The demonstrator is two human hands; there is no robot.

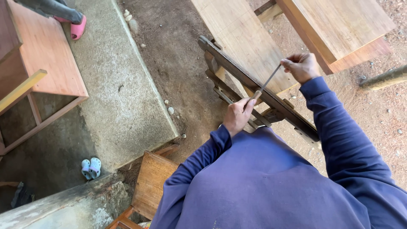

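Frame centre: left hand [238, 116] clamped on handle, right hand [302, 67] pinching tip of thin file [267, 82] laid across long dark saw blade [254, 85]. Blade's lower end hidden behind blue sleeve [339, 131]; teeth indistinct.

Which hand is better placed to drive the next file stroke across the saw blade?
Left. The left hand grips the file at its handle end, by the saw blade; the right hand only pinches the tip.

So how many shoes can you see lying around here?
3. A small pale pair sits on the ground at lower left, beside the concrete slab. One pink shoe is at the top left, on someone's foot. Others may be hidden.
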